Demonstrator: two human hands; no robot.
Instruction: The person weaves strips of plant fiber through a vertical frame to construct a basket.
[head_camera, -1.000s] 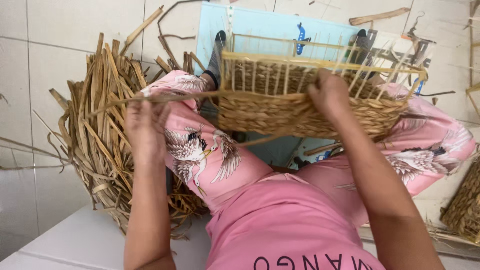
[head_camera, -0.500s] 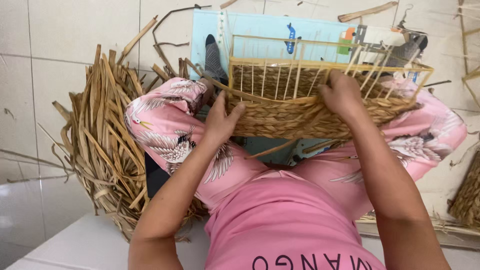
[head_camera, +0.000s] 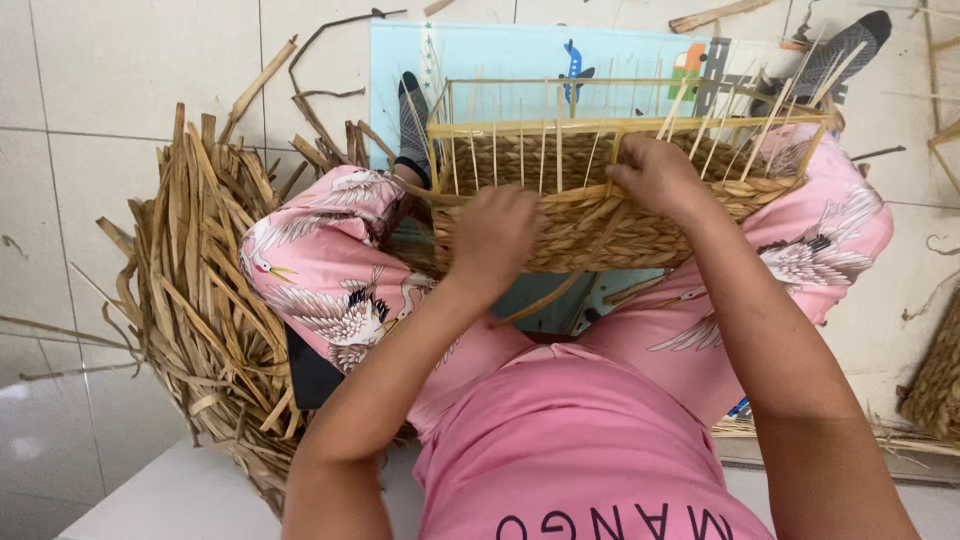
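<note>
Your left hand (head_camera: 492, 237) pressed curled fingers against the near wall of the half-woven basket (head_camera: 610, 205), which rested across your knees; your right hand (head_camera: 655, 175) pinched the weaving strand at the top row. I judged the thin upright stakes (head_camera: 545, 150) could snap or splay if you tugged that strand hard. The basket looked empty inside. A heap of dried reed strips (head_camera: 205, 290) lay just beside your left leg.
</note>
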